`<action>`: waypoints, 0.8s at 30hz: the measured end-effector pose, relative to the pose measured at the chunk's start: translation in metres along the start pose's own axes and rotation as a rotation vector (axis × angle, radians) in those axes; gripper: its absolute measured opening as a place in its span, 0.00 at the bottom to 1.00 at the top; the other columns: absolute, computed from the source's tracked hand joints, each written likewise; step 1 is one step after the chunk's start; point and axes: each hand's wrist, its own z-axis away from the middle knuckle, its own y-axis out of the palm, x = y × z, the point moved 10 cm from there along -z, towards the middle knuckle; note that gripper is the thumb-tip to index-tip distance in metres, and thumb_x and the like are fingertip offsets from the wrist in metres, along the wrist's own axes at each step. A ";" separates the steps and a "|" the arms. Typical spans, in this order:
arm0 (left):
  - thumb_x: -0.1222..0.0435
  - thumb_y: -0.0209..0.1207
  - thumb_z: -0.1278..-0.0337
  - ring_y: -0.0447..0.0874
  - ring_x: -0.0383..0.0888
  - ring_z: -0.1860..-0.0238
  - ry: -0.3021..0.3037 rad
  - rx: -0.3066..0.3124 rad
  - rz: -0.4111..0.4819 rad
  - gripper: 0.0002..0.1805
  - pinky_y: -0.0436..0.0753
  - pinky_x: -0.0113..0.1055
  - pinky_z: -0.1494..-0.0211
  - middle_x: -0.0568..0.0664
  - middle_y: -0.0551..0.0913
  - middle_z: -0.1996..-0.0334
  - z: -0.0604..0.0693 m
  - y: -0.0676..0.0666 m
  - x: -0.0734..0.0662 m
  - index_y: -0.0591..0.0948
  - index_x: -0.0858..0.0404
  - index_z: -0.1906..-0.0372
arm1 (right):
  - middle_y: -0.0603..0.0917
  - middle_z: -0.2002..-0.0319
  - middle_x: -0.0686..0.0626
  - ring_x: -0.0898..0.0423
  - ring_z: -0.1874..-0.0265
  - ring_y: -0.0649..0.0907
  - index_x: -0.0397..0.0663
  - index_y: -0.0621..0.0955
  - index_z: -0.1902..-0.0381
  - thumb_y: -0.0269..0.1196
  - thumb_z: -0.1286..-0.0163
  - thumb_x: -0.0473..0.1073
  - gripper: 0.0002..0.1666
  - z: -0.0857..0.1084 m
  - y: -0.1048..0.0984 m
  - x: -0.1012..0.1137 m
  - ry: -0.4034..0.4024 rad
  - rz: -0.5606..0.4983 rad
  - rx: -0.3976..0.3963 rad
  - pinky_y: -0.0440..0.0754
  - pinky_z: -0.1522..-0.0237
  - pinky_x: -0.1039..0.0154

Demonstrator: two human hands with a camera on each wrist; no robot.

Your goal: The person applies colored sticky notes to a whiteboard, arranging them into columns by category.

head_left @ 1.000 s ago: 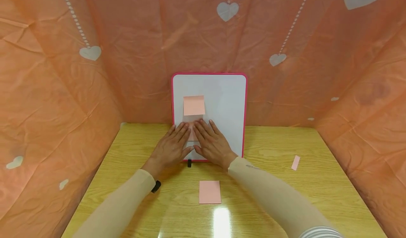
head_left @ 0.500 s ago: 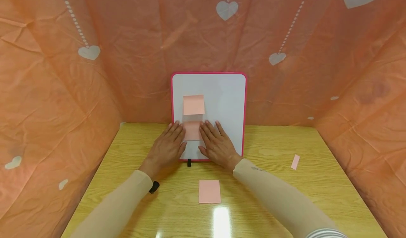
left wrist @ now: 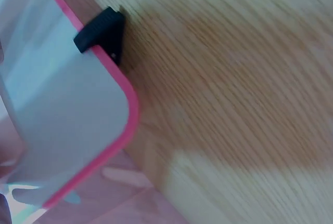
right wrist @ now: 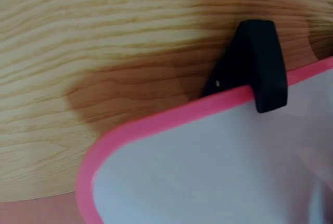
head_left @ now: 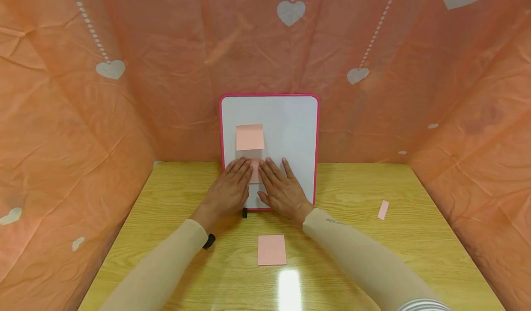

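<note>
L hand (head_left: 227,189): fingers nearly straight, close together, lying over left part of lower note (head_left: 255,174); no pinch.
R hand (head_left: 287,190): fingers nearly straight, outermost one spread from the rest, tips at the note's right edge.
Lower note: on whiteboard (head_left: 290,126), partly hidden by L hand. I'd judge it's placed & being smoothed; can't tell if fully stuck.
Upper note (head_left: 250,137): farther up the board, untouched, so prob. done.
Left to do: finish pressing lower note, AFAICT.
Pink square (head_left: 272,250): on tabletop (head_left: 356,186), near side of board; single sheet or pad, can't tell.
Pink strip (head_left: 383,209): tabletop, right.
Vs 0.5 s ago: L hand has slid right, covering more of lower note; R hand approx. same; upper note, square, strip unmoved.
</note>
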 end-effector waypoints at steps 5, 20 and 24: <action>0.56 0.49 0.19 0.51 0.56 0.15 -0.038 0.008 0.024 0.33 0.51 0.51 0.12 0.61 0.58 0.17 0.012 0.000 0.012 0.63 0.70 0.19 | 0.53 0.15 0.46 0.48 0.14 0.48 0.44 0.60 0.16 0.45 0.17 0.66 0.44 0.004 0.000 0.000 -0.007 0.014 -0.016 0.42 0.14 0.37; 0.52 0.52 0.20 0.56 0.58 0.16 -0.108 -0.015 0.083 0.35 0.53 0.54 0.12 0.61 0.64 0.19 0.033 0.003 0.016 0.67 0.69 0.21 | 0.56 0.15 0.46 0.48 0.14 0.51 0.45 0.60 0.16 0.42 0.15 0.64 0.42 0.009 0.002 0.002 0.006 -0.001 0.053 0.40 0.14 0.38; 0.54 0.55 0.22 0.61 0.60 0.18 -0.136 -0.067 0.126 0.34 0.57 0.56 0.14 0.63 0.68 0.22 0.037 0.000 0.010 0.70 0.71 0.23 | 0.63 0.18 0.46 0.49 0.16 0.59 0.45 0.64 0.18 0.43 0.14 0.62 0.39 0.016 -0.001 0.003 0.014 -0.028 0.031 0.44 0.14 0.39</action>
